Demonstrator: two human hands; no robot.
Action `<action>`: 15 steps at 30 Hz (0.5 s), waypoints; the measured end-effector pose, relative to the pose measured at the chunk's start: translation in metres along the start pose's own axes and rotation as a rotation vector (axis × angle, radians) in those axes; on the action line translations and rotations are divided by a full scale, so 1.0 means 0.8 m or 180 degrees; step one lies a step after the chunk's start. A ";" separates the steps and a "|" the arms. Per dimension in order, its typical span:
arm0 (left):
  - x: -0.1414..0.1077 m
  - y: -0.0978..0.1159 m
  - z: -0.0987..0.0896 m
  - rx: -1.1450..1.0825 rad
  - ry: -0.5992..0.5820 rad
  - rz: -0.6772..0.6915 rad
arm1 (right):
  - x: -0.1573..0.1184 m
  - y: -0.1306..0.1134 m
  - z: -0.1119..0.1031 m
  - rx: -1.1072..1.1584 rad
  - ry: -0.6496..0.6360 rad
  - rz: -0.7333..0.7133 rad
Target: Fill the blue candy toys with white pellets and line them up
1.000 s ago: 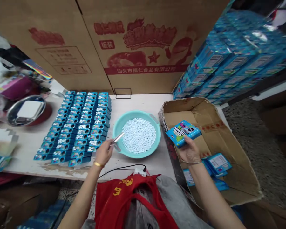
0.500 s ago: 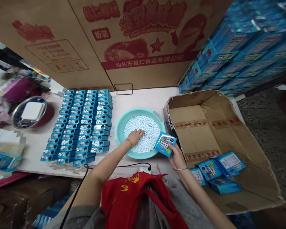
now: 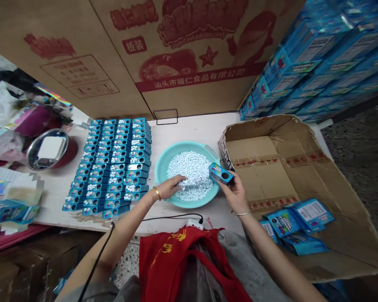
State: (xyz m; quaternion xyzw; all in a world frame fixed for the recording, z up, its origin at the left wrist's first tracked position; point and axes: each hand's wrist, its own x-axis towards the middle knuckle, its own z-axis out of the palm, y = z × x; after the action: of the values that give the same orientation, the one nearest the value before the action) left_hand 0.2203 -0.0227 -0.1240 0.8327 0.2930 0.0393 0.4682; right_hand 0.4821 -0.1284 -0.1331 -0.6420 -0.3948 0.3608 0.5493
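My left hand [image 3: 171, 186] is in the left side of a turquoise basin [image 3: 160, 168], its fingers curled on some of the small white candies [image 3: 193, 167] that fill it. Part of what those fingers grasp is hidden. My right hand [image 3: 234, 193] grips a small blue candy box [image 3: 221, 173] over the basin's right rim. The box's narrow end, with a round dark hole, faces up toward me. To the left stand close rows of similar blue boxes [image 3: 113, 165], many showing white candies at their holes.
An open cardboard carton [image 3: 258, 180] at the right holds several blue boxes [image 3: 299, 220]. Stacked wrapped boxes [image 3: 315, 63] rise behind it. A large printed carton [image 3: 189, 92] walls the back. A red-and-steel bowl [image 3: 67, 153] stands left; a black cable [image 3: 173, 216] crosses the front edge.
My right hand has turned the box from its broad printed face to its holed end. My left hand has shifted slightly left and down, its fingers now curled among the candies.
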 end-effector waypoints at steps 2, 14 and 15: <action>-0.010 0.018 -0.028 0.0121 0.0034 0.0045 | 0.007 0.002 0.005 -0.0557 -0.0227 -0.0351; 0.023 0.140 -0.072 0.1955 -0.0321 -0.0601 | 0.010 0.013 0.047 -0.1443 -0.0896 -0.1269; 0.027 0.153 -0.068 0.2163 -0.0365 -0.0696 | 0.009 0.015 0.047 -0.1448 -0.0896 -0.1267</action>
State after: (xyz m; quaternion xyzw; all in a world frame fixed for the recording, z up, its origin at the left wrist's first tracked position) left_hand 0.2746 -0.0179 0.0001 0.9053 0.3500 -0.1574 0.1818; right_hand 0.4526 -0.1066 -0.1502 -0.6024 -0.6549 0.2341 0.3917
